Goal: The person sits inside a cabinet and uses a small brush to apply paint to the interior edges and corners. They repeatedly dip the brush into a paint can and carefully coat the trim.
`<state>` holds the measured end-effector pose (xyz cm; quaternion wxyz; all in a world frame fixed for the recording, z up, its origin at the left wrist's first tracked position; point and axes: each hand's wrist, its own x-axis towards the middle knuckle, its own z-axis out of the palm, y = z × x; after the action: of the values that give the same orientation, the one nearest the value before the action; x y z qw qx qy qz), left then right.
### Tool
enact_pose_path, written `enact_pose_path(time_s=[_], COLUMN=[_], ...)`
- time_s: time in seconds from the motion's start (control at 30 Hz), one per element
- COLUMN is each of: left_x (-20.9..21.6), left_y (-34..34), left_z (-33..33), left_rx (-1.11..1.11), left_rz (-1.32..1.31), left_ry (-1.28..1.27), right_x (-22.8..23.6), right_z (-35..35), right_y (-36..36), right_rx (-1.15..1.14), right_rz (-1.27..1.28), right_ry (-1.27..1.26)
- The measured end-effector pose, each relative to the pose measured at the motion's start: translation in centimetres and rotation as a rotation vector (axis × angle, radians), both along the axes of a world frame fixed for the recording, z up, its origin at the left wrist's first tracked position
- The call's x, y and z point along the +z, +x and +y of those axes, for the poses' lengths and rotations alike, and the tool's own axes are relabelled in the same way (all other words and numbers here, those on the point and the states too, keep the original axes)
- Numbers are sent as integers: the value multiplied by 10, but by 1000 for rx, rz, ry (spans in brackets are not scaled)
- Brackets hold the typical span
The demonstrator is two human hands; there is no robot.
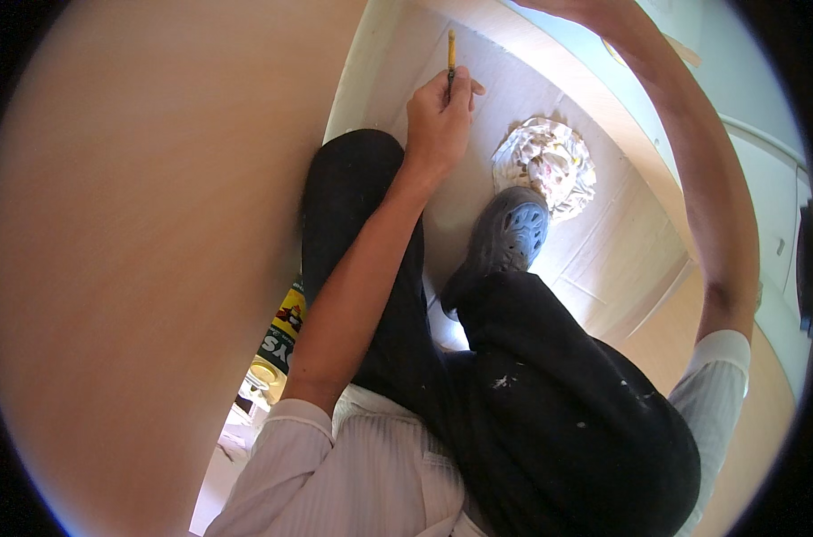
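Observation:
My left hand [438, 121] is closed around a slim stick-like tool [451, 54], yellow-brown toward its rounded far end and dark close to my fingers. Its kind is not clear; it might be a small brush. The tool points away from me, above a pale plank-like surface [478, 72]. My right forearm [720, 197] arches up along the right side and leaves the picture at the top edge, so my right hand is out of sight. A crumpled whitish cloth or paper with brown stains [550, 161] lies to the right of my left hand, just past my shoe.
A large light wooden panel [156, 224] stands close on my left. One grey clog [509, 228] rests on the floor by the crumpled piece. A curved wooden edge [639, 143] borders the space on the right. Beside the panel is a green and yellow container [283, 336].

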<state>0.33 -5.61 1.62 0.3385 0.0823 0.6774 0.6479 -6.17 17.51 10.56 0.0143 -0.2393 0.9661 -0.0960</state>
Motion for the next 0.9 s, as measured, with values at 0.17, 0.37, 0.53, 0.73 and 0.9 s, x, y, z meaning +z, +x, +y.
enact_pose_path(time_s=[0.17,0.37,0.53,0.73,0.9], left_x=[3,0,6,1,0], left_y=[-1,0,0,0,1], left_z=[-3,0,-2,-1,-1], left_rx=[-2,-15,-6,-14,-18], left_rz=[-32,0,-44,20,-29], left_ry=[1,-9,-35,-7,-37], right_x=[-2,1,2,0,-11], right_z=[3,1,-7,0,-7], right_y=[-1,-1,-13,-4,-21], right_rx=[0,-11,-71,-29,-52], right_rz=[-57,-46,-50,-66,-24], right_ry=[-3,-6,15,44,153])
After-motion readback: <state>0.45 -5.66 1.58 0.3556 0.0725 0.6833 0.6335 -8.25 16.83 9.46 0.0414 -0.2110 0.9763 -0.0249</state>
